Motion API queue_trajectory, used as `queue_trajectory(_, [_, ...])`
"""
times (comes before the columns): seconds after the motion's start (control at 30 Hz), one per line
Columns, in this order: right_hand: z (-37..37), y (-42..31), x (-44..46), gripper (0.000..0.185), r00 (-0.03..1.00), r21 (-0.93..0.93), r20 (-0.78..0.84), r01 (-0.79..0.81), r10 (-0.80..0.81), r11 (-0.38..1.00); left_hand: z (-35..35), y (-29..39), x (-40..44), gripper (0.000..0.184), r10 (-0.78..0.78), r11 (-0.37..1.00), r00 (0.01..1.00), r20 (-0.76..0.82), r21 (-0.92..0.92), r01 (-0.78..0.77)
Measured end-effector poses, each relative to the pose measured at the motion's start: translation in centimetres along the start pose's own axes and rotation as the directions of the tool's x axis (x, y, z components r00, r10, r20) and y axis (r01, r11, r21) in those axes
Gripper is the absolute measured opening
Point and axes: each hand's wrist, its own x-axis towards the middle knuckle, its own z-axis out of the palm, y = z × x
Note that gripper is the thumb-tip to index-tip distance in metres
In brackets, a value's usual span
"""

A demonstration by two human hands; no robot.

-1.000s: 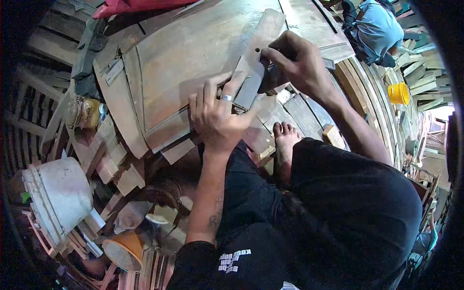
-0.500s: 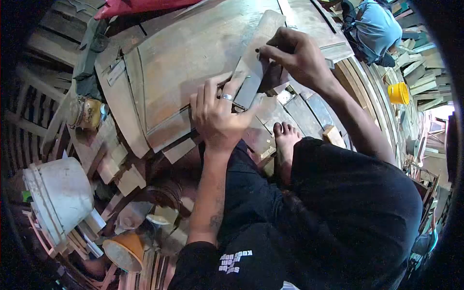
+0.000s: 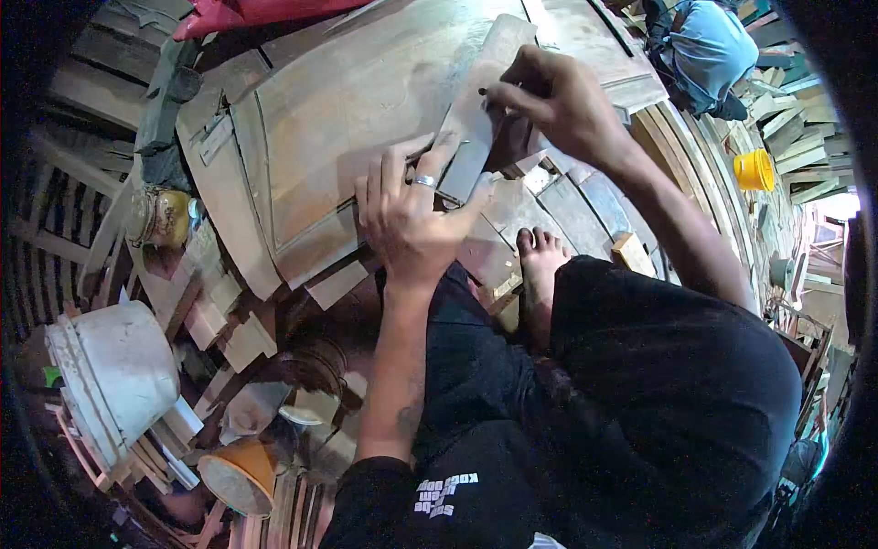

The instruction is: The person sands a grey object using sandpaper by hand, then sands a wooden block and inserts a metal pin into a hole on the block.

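A narrow wooden board (image 3: 471, 123) lies slanted across a wide wooden panel (image 3: 347, 119). My left hand (image 3: 409, 210), with a ring on one finger, grips the board's near end, thumb on one side and fingers on the other. Over the board's right edge, my right hand (image 3: 562, 101) is closed in a pinch. A small dark spot shows at its fingertips; whether it is the tip of a held thing or a mark on the wood I cannot tell. Part of the board's right side is in shadow under this hand.
On the left stand a glass jar (image 3: 160, 218), a white bucket (image 3: 119, 366) and an orange container (image 3: 240, 478) among wood offcuts (image 3: 242, 339). A red bag (image 3: 265, 14) lies at the far edge. At the upper right are a person (image 3: 709, 55) and a yellow bucket (image 3: 754, 170).
My right hand has shifted very slightly left along with the view. My left hand keeps its hold on the board's near end.
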Motion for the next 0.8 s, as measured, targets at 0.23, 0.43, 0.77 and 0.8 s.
queue_trajectory(0.23, [0.4, -0.2, -0.7, 0.023, 1.000, 0.008, 0.012, 0.026, -0.026, 1.000, -0.1, 0.0, 0.1, 0.048, -0.011, 0.999, 1.000, 0.028, 0.050, 0.010])
queue_trajectory(0.43, [1.5, -0.6, -1.8, 0.032, 0.985, 0.017, -0.009, 0.175, -0.174, 0.984, 0.0, -0.1, 0.5, 0.045, -0.016, 1.000, 1.000, 0.018, 0.010, 0.016])
queue_trajectory(0.77, [0.4, 0.4, 0.1, 0.024, 0.997, 0.102, 0.039, 0.058, -0.062, 0.993, -0.1, 0.0, 0.0, 0.047, -0.027, 1.000, 0.999, 0.038, 0.001, 0.027])
queue_trajectory(0.8, [0.0, 0.6, 0.7, 0.024, 1.000, 0.028, -0.004, 0.029, -0.029, 0.999, -0.2, 0.1, 0.2, 0.047, -0.030, 1.000, 0.999, 0.033, 0.007, 0.029])
